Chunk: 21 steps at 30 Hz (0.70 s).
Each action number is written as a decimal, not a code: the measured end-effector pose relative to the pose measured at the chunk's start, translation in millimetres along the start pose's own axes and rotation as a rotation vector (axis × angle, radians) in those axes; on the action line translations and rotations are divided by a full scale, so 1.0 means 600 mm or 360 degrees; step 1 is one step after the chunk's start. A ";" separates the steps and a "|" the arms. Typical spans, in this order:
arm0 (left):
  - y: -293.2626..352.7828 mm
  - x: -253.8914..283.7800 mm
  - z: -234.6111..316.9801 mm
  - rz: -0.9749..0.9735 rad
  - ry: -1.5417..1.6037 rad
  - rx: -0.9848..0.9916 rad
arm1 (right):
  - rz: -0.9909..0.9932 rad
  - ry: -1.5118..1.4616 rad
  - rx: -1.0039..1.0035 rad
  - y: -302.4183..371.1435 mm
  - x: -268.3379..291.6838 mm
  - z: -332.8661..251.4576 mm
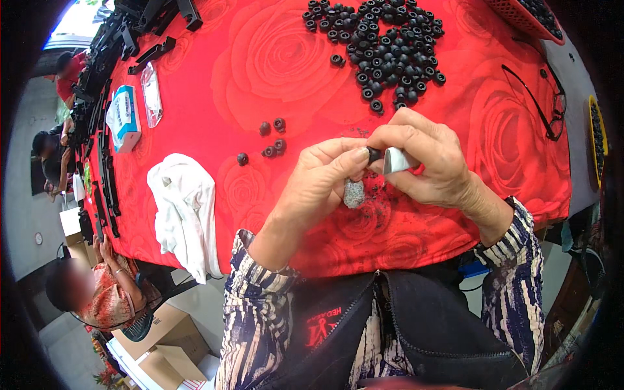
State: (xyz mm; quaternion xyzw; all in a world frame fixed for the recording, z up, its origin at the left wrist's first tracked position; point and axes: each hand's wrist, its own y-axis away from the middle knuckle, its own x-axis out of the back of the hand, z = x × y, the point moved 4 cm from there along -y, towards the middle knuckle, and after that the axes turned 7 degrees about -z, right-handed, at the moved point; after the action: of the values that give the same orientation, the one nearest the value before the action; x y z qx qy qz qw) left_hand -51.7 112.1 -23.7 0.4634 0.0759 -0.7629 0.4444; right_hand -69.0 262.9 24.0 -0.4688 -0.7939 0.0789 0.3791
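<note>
Pinching black part (374, 155) in left fingers (348, 160), pale piece (394, 160) in right fingers (406, 136), tablecloth (266, 65) open ahead-left, edge (325, 272) near

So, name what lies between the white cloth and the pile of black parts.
A few loose black parts on the red tablecloth, in the head view.

Exposure: bright; light is falling fairly evenly across the red tablecloth (260, 71). 
Highlights: the upper-left corner is blowing out to white; the white cloth (182, 208) is looking pale and bright. 
Darks: the black round pieces (390, 52) are carrying small glints; the dark vest (435, 318) is losing detail. 
Distortion: the tablecloth's edges are bowing; black vignetting is ringing the view. 
Blur: a smeared patch is covering the face of a seated person (117, 296) at left.
</note>
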 end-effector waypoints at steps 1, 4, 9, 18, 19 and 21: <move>0.001 0.000 0.001 -0.0032 -0.0014 -0.0023 | -0.0001 -0.0005 -0.0001 -0.002 0.001 0.000; -0.001 -0.004 0.004 -0.0117 -0.0019 0.0005 | -0.0056 -0.0181 -0.0059 -0.003 0.006 0.001; 0.001 -0.007 0.006 -0.0144 -0.0050 0.0039 | -0.0035 -0.0120 0.0018 -0.001 0.006 -0.005; 0.006 -0.012 0.003 -0.0049 -0.0136 0.0035 | 0.0081 0.0274 0.0304 0.008 0.004 -0.026; 0.007 -0.013 0.004 -0.0017 -0.0166 -0.0003 | 0.0089 0.0307 0.0309 0.008 0.004 -0.025; 0.007 -0.015 0.005 0.0017 -0.0192 -0.0038 | 0.0059 0.0277 0.0305 0.007 0.006 -0.020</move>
State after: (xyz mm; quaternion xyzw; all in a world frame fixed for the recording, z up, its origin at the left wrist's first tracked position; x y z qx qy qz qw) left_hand -48.7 113.4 -13.6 0.4116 0.0556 -0.7861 0.4578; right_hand -58.9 265.6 32.3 -0.4501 -0.7380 0.1204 0.4881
